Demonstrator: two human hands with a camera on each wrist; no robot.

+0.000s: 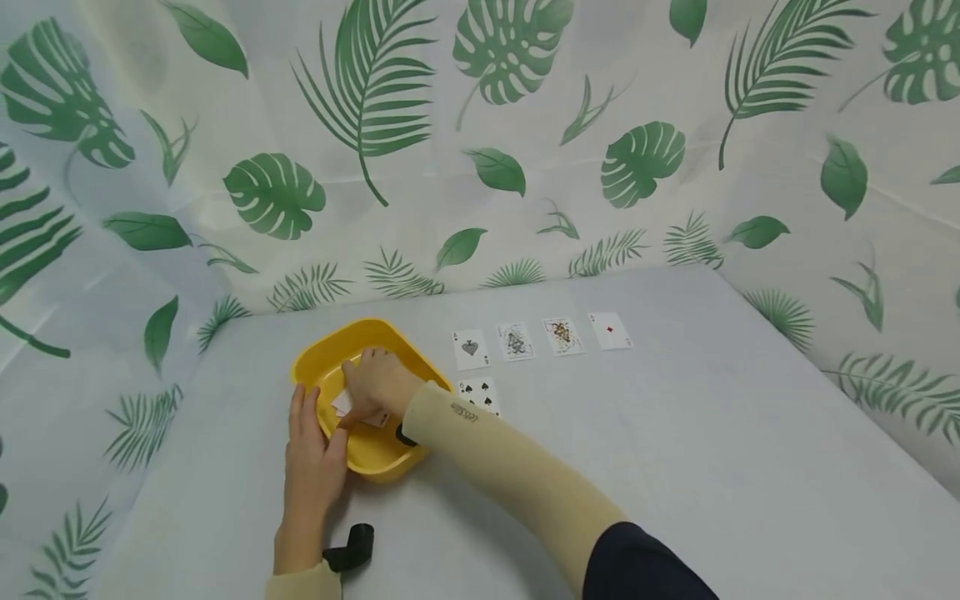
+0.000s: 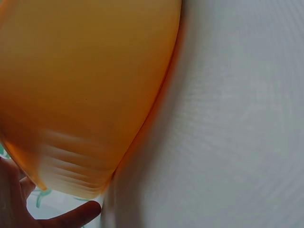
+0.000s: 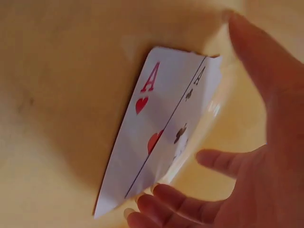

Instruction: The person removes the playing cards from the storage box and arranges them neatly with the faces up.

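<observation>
Five cards (image 1: 480,395) lie face up on the table beside a yellow bowl (image 1: 324,356), four in a row beyond it; two more (image 3: 156,133) remain inside; right hand (image 1: 381,387) reaches in, fingertips curled under them; left hand (image 1: 312,464) rests flat-fingered against the bowl's rim.

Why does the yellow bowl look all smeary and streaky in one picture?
Left wrist view: the yellow bowl fills the frame too close to focus, with streaky motion blur near its lower edge. Right wrist view: the ace of hearts is soft and slightly blurred, with warm yellow light. Head view: sharp, evenly lit, and the edges bend slightly.
</observation>
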